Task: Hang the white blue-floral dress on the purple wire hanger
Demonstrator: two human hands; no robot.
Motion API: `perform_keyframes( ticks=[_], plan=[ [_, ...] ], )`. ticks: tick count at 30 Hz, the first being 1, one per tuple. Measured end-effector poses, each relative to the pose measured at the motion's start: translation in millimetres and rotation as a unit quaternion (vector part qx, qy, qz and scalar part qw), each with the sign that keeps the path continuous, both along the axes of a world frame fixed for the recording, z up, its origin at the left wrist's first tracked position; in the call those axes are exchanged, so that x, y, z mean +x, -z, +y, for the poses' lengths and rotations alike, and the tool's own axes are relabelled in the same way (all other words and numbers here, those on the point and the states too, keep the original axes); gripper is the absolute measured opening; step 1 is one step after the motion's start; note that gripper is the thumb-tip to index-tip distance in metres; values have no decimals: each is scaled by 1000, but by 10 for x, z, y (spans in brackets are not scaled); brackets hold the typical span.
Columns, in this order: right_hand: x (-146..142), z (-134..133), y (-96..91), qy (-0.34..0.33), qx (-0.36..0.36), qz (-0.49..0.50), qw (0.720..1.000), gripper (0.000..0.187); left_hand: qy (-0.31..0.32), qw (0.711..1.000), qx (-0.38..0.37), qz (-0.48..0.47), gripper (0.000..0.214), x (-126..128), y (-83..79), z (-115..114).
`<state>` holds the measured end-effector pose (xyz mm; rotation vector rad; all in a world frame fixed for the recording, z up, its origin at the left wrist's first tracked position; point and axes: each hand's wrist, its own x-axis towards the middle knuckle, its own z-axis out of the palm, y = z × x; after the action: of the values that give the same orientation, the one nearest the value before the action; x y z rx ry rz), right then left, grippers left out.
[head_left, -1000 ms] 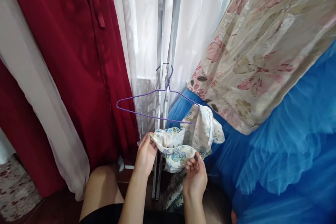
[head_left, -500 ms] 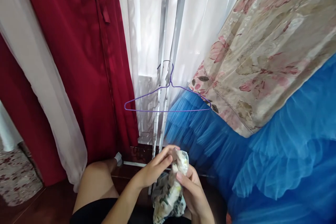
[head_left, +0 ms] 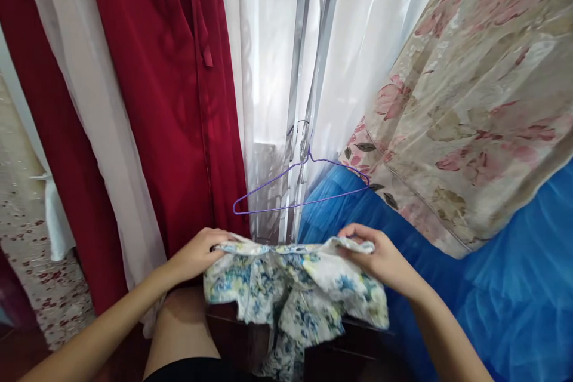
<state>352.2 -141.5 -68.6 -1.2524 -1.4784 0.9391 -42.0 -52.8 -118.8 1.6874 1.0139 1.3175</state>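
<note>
I hold a small white garment with a blue and yellow flower print (head_left: 295, 292) spread out in front of me. My left hand (head_left: 199, 253) grips its top edge at the left end. My right hand (head_left: 380, 256) grips the top edge at the right end. The cloth hangs down between my hands over my knee. Just above it, an empty purple wire hanger (head_left: 299, 188) hangs on a metal rack pole (head_left: 298, 101), tilted up to the right.
A dark red garment (head_left: 156, 101) and a sheer white cloth (head_left: 94, 119) hang at the left. White curtain (head_left: 268, 42) behind the pole. A beige flowered fabric (head_left: 474, 95) and blue tulle (head_left: 514, 262) fill the right. Dark wooden floor below.
The flowered garment came off the hanger, was bunched between both hands, and is now stretched wide as my hands moved apart. The hanger swings empty.
</note>
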Motion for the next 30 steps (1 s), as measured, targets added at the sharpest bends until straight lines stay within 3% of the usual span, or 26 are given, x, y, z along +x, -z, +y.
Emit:
perform_keyframes(
  ticks=[3, 5, 8, 12, 15, 17, 19, 21, 22, 25, 27, 30],
  plan=[
    [-12, 596, 31, 95, 109, -36, 989, 43, 21, 993, 87, 75, 23, -51, -345, 175],
    [-22, 906, 75, 123, 156, -113, 973, 34, 6, 976, 166, 143, 26, 11, -526, 217],
    [-90, 1107, 179, 123, 143, -215, 958, 21, 1, 943, 243, 226, 29, 239, -746, 203],
    [-235, 933, 349, 115, 147, -220, 957, 23, -49, 921, 289, 256, 20, 628, -958, 200],
    [-181, 689, 414, 113, 202, -169, 958, 26, -73, 908, 288, 294, 36, 797, -991, 270],
    [-34, 558, 406, 190, 249, -107, 944, 38, -65, 903, 302, 298, 39, 830, -949, 322],
    [155, 487, 351, 295, 278, -58, 912, 67, -50, 904, 314, 287, 37, 834, -895, 352],
    [331, 482, 251, 351, 279, -71, 891, 82, -40, 907, 322, 270, 34, 837, -873, 354],
    [400, 497, 186, 348, 269, -99, 892, 80, -37, 907, 324, 266, 33, 842, -882, 348],
    [514, 530, -41, 294, 203, -205, 911, 47, -53, 902, 326, 280, 30, 843, -969, 355],
    [536, 482, -193, 266, 154, -253, 918, 42, -85, 899, 321, 286, 28, 793, -1011, 410],
    [559, 293, -359, 191, 89, -210, 955, 40, -124, 918, 265, 268, 37, 612, -933, 540]
  ],
)
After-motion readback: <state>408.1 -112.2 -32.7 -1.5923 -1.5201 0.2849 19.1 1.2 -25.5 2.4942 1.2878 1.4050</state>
